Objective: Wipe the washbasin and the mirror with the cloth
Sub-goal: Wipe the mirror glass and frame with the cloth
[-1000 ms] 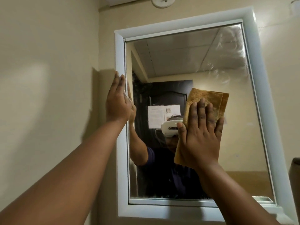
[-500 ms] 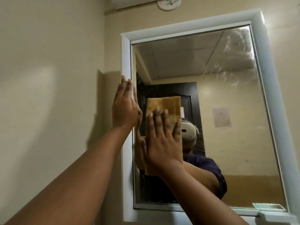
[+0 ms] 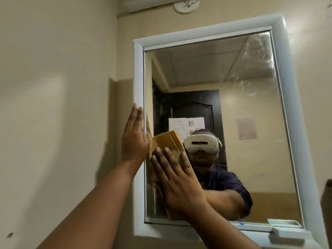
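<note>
While the left hand (image 3: 135,141) lies flat-fingered on the frame (image 3: 138,72), the right hand (image 3: 177,180), fingers spread, presses the cloth (image 3: 166,141) at the mirror (image 3: 251,108)'s left edge; glass lies bare rightward.

The cloth (image 3: 167,142) is mustard yellow, faintly mottled. The mirror (image 3: 251,105) has a white frame (image 3: 138,72) — pale streaks cloud its upper right corner. Cream wall (image 3: 53,87) — and in the reflection, a dark door, a white headset, a navy shirt.
</note>
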